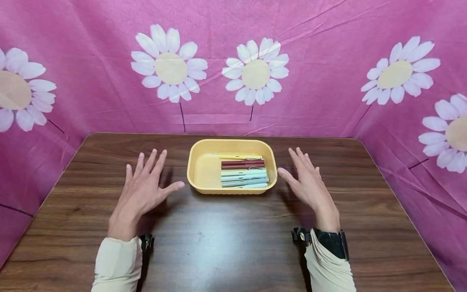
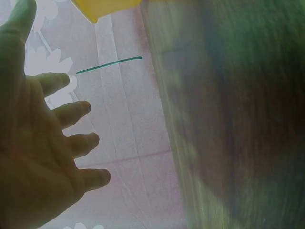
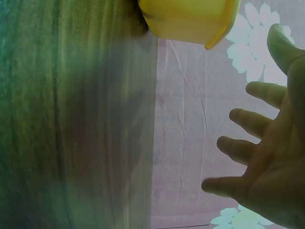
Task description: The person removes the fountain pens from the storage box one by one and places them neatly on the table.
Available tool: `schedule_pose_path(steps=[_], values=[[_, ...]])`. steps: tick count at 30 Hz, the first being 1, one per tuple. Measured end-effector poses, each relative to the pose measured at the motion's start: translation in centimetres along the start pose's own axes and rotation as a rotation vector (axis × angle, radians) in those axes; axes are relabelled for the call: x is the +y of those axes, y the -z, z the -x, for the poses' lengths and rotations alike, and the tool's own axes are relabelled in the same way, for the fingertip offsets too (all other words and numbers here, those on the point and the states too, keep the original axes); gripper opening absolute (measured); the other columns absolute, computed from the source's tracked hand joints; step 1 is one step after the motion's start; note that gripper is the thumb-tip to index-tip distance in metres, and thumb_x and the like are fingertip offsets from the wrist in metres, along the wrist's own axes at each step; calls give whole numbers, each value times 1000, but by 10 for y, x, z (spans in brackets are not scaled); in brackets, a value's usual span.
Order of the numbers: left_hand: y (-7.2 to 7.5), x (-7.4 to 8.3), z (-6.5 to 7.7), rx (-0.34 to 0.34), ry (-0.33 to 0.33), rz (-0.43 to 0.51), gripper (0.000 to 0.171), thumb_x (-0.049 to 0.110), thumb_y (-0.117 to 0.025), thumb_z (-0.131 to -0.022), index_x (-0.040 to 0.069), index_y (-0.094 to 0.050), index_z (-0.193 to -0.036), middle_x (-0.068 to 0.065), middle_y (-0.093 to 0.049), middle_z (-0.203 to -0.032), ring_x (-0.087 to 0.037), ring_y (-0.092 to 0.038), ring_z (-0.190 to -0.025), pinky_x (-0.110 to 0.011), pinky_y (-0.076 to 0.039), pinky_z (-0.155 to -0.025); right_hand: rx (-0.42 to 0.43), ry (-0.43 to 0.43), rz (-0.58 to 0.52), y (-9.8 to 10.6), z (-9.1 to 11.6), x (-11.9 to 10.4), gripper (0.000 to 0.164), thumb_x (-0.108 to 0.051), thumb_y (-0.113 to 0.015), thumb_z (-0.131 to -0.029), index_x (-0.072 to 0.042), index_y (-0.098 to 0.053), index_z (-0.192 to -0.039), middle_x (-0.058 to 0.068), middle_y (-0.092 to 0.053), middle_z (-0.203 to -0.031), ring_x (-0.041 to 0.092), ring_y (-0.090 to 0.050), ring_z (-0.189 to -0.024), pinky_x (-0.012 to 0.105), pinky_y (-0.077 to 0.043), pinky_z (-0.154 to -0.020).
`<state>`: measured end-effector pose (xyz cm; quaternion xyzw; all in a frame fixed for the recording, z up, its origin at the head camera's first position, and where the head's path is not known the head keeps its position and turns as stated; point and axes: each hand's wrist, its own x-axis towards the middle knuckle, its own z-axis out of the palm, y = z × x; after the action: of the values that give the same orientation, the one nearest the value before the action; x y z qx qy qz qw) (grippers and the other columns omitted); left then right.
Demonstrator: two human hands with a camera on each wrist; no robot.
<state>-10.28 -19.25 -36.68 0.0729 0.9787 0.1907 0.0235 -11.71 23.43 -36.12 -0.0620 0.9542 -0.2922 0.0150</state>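
The yellow bin [image 1: 205,172] stood in the far part of the table [image 1: 219,239], pens [image 1: 243,172] lying side by side in its right half. The left hand [image 1: 141,191], fingers spread, was to its left; the right hand [image 1: 310,186], fingers extended, had its thumb just beside the bin's right end.

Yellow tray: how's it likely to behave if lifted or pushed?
The yellow tray looks like moulded plastic, so it's probably fairly stiff. Its pens lie mostly toward the right end, so that side may dip when lifted. It's low and wide, so a push would likely slide it rather than tip it.
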Motion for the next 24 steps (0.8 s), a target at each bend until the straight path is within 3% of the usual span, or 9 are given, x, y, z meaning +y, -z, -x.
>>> schedule_pose_path(steps=[6, 13, 19, 24], values=[[-2, 2, -2, 88, -52, 21, 105, 73, -60, -88, 19, -13, -164, -22, -16, -166, -46, -4, -152, -68, 2, -116, -8, 25, -33, 0, -2, 1, 78, -53, -51, -104, -11, -22, -162, 15, -10, -169, 38, -9, -153, 62, -15, -119], [-6, 8, -5, 240, -158, 38, 99, 67, -73, -82, 16, -36, -158, -21, -36, -158, -45, -26, -147, -67, -21, -114, 55, 32, -89, -1, -1, 1, 71, -45, -54, -105, -8, -29, -160, 21, -25, -163, 40, -26, -148, 59, -23, -117], [-10, 16, -6, 217, -190, 53, 94, 64, -74, -82, 12, -42, -154, -21, -40, -155, -44, -30, -144, -66, -26, -112, 57, 0, -141, -11, -4, -1, 65, -44, -55, -105, -6, -38, -156, 23, -39, -155, 43, -51, -130, 57, -38, -110], [-10, 24, -12, 204, -260, 73, 88, 59, -75, -84, 11, -46, -152, -20, -43, -152, -42, -34, -142, -64, -29, -111, 52, -20, -212, -18, -8, -3, 63, -41, -58, -104, -6, -42, -153, 22, -44, -152, 41, -50, -132, 56, -41, -107]])
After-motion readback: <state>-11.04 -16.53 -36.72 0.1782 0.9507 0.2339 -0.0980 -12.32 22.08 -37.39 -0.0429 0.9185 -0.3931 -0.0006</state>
